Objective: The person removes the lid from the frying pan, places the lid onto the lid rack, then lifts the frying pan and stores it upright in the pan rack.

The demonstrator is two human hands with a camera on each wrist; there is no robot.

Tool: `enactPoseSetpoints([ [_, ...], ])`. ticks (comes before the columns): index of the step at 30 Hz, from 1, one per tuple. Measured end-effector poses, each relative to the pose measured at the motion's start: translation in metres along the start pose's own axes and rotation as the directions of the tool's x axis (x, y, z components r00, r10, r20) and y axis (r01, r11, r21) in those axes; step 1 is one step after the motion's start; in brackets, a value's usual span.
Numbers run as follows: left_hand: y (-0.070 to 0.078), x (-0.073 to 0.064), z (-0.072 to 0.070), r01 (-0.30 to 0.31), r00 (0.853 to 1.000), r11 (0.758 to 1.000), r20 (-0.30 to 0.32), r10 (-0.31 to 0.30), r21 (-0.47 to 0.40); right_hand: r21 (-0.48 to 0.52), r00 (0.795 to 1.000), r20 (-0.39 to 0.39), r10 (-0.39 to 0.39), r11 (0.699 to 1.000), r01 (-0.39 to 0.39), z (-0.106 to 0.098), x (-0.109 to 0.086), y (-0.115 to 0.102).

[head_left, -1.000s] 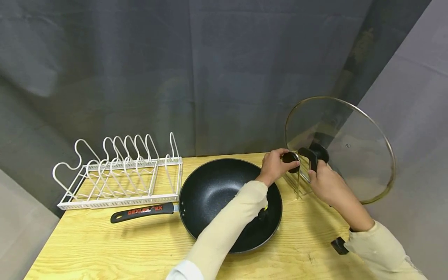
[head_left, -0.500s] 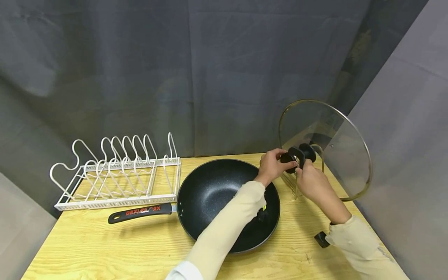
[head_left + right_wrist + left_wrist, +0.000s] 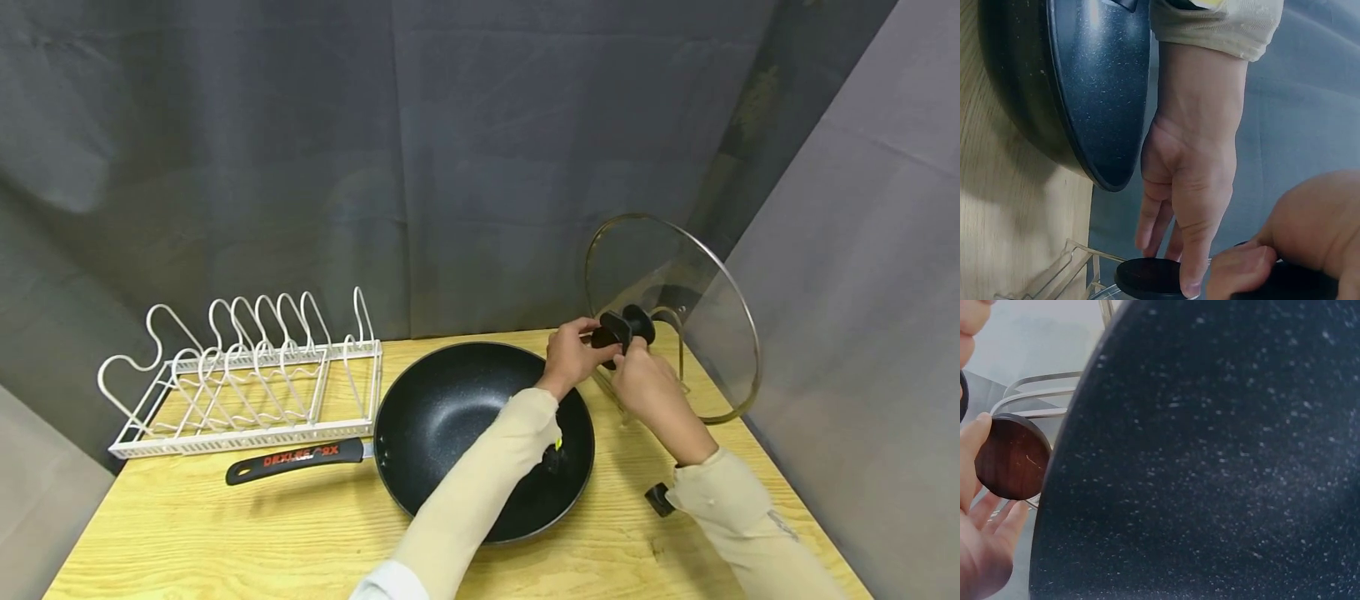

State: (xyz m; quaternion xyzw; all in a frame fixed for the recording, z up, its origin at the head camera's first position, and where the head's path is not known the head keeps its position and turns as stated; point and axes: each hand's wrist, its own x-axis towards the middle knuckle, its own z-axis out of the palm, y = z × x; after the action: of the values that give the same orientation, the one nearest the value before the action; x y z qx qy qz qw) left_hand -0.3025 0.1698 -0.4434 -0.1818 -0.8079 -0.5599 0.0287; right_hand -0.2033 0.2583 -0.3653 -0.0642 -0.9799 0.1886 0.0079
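Observation:
My left hand pinches a round dark knob between thumb and fingers, just beyond the wok's right rim. This knob sits at a gold wire rack; whatever is attached behind it is mostly hidden. My right hand grips the black handle of a large glass lid with a metal rim. The lid stands on edge, tilted, overlapping the wire rack in the head view. Both hands are close together, the right thumb near the left fingertips. In the right wrist view, the left hand's knob shows as a black disc.
A black speckled wok lies in the middle of the wooden table, its handle pointing left. A white wire rack stands at the back left. Dark cloth hangs close behind the table.
My right hand has carried the large glass lid left, closer to the left hand and over the wire rack. The left hand keeps pinching the round knob in nearly the same place.

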Motion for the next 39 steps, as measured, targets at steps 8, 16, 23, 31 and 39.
enactPoseSetpoints([
  [8,0.0,0.001,-0.002,-0.015,1.0,1.0,0.001,0.015,0.018,-0.008,1.0,-0.018,0.001,1.0,-0.001,0.005,0.009,0.002],
  [16,0.001,0.0,-0.002,-0.039,0.999,0.999,0.011,0.039,0.022,-0.021,0.997,-0.064,-0.036,0.999,0.035,0.01,0.015,0.001],
  [23,0.001,0.0,-0.001,-0.045,0.999,0.998,0.008,0.044,0.037,-0.005,0.996,-0.076,-0.037,0.999,0.037,0.012,0.019,0.002],
  [31,0.001,0.001,-0.002,-0.05,0.999,0.994,0.002,0.05,0.098,-0.028,0.996,-0.088,-0.03,0.999,0.027,0.018,0.025,0.001],
  [39,0.0,0.001,0.0,-0.057,0.998,0.996,-0.011,0.058,0.071,-0.028,0.989,-0.145,-0.041,0.999,0.037,0.024,0.026,0.0],
])
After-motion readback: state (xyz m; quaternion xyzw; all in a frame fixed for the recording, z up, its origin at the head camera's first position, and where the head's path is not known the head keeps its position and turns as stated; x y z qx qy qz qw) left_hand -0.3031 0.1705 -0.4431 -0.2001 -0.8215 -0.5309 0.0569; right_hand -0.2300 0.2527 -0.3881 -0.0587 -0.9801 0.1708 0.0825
